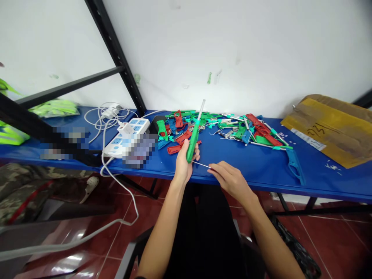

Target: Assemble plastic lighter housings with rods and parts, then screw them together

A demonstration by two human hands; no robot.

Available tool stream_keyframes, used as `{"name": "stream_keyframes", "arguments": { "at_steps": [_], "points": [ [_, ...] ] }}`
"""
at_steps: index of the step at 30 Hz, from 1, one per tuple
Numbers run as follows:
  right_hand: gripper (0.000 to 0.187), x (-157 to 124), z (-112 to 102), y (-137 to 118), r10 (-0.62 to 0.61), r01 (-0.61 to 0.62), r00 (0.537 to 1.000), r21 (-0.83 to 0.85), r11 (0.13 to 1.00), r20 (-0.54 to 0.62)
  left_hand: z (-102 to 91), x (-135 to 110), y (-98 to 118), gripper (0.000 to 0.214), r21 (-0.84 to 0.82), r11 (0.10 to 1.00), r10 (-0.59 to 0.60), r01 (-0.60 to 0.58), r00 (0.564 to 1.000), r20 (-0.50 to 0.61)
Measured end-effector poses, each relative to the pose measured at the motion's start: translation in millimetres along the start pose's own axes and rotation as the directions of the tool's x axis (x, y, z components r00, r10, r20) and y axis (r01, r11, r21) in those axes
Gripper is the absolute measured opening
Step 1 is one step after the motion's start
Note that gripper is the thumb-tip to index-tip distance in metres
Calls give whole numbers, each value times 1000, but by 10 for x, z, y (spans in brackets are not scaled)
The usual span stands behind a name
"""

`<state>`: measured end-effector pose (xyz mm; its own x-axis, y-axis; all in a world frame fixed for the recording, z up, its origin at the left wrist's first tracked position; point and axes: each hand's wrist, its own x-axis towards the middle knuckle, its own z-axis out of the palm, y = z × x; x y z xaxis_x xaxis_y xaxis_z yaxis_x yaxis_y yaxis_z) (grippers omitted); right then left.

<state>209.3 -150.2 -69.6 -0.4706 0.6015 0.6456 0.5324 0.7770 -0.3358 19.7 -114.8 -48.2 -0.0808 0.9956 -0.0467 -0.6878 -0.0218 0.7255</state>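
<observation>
My left hand [183, 162] is closed round the green handle of a long-nosed lighter [193, 142], whose silver tube points up and away toward the wall. In my right hand [229, 176] the fingers pinch a thin screwdriver [200, 164]; its handle is mostly hidden by them. The screwdriver's metal shaft reaches left to the lower end of the lighter's handle, and I cannot tell whether its tip is inside. Behind my hands lies a heap of lighter parts: red shells [176, 148], green shells [162, 130], metal tubes and wires. A blue lighter [295, 166] lies at the right of the heap.
A cardboard box with yellow tape [334, 128] stands on the blue table [255, 166] at right. At left are a white power strip [128, 135], a blurred-out phone-like object [140, 150], coiled cables and a black rack post [116, 50]. A person's camouflage-clad leg [26, 190] shows lower left.
</observation>
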Motion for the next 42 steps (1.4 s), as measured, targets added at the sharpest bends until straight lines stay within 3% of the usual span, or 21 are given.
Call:
{"name": "stream_keyframes", "arguments": {
  "at_steps": [3, 5, 7, 9, 12, 14, 16, 19, 22, 24, 26, 29, 32, 35, 37, 38, 40, 42],
  "points": [
    [30, 42, -16, -96, 171, -173, 985, 108, 979, 31, -2, -14, -11, 49, 30, 999, 23, -24, 1000, 21],
    [35, 66, -44, -180, 324, -336, 941, 176, 925, 95, -7, -21, -24, 49, 58, 997, 50, -51, 999, 20],
    [37, 61, -68, -236, 393, -412, 910, 191, 891, 131, -14, -26, -38, 50, 75, 994, 71, -74, 997, 31],
    [35, 24, -78, -233, 343, -355, 934, 155, 922, 98, -24, -26, -51, 50, 77, 993, 80, -84, 996, 48],
    [32, -59, -67, -133, 125, -127, 990, 19, 992, 65, -37, -16, -64, 48, 75, 994, 72, -76, 996, 59],
    [30, -97, -50, -59, 20, -16, 996, -52, 999, 83, -39, -6, -69, 47, 75, 995, 54, -59, 997, 61],
    [30, -102, -34, -28, 12, -7, 996, -58, 998, 86, -38, 1, -73, 47, 79, 996, 42, -48, 997, 68],
    [34, -41, -42, -90, 155, -161, 985, 90, 983, 75, -32, -6, -77, 48, 95, 994, 47, -55, 995, 87],
    [39, 52, -90, -215, 378, -408, 912, 284, 868, 157, -25, -29, -69, 49, 102, 992, 57, -68, 993, 101],
    [40, 85, -109, -276, 447, -486, 874, 321, 813, 194, -21, -51, -39, 47, 95, 993, 62, -73, 992, 114],
    [36, 76, -94, -297, 416, -445, 896, 293, 846, 156, -17, -79, 19, 46, 79, 994, 59, -70, 990, 129],
    [32, 12, -26, -277, 210, -220, 974, 140, 965, 80, -15, -149, 140, 45, 69, 995, 71, -79, 991, 112],
    [32, -41, 21, -269, 35, -37, 995, 22, 999, 95, -18, -258, 240, 46, 117, 988, 89, -100, 992, 93],
    [36, -67, 26, -351, 96, -117, 988, 178, 977, 122, -25, -389, 292, 45, 164, 981, 88, -104, 991, 102],
    [41, -80, 30, -460, 274, -330, 942, 393, 858, 193, -29, -470, 312, 46, 167, 979, 102, -118, 990, 101],
    [44, -86, 37, -522, 376, -458, 889, 501, 734, 262, -33, -504, 319, 47, 164, 978, 112, -128, 988, 102],
    [52, -93, 58, -642, 519, -660, 734, 640, 393, 438, -52, -550, 328, 51, 166, 976, 126, -144, 985, 115],
    [59, -88, 71, -721, 555, -735, 602, 670, 103, 574, -90, -567, 325, 54, 176, 976, 109, -132, 985, 137]
  ]
}}
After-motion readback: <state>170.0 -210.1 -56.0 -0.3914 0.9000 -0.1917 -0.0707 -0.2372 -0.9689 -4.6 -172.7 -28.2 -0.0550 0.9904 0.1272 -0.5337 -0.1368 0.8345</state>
